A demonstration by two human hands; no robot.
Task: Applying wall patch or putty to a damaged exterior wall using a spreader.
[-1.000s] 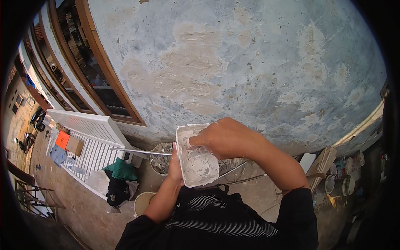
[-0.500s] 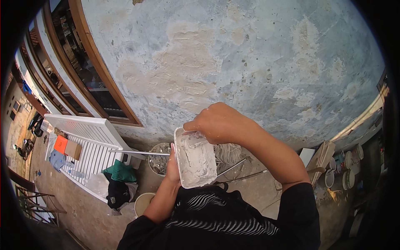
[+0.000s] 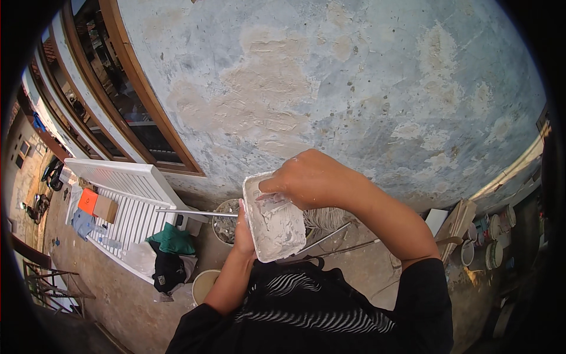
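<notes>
My left hand [image 3: 243, 233] is closed around the side of a white rectangular tub [image 3: 252, 233], held in front of my chest and tilted. Thick off-white putty [image 3: 282, 231] coats its inside. Over the tub's far end, my right hand [image 3: 303, 180] is closed with its fingers pointing down into it. Under those fingers shows part of a flat scraper [image 3: 271, 205], smeared with putty and mostly hidden by the hand. Beyond my hands stands a pale blue wall [image 3: 365, 106] with rough beige patches [image 3: 253, 94].
On the left, a white slatted bench [image 3: 127, 218] carries an orange box [image 3: 88, 201] and cloths. A bucket of rubble [image 3: 224, 227], a coiled rope [image 3: 324, 219] and a silver pole [image 3: 188, 212] are near the wall's foot. Pails [image 3: 494, 253] and boards [image 3: 454, 227] stand right.
My right hand has dipped lower into the tub, with the scraper farther in. The tub has shifted slightly up and left, still in my left hand.
</notes>
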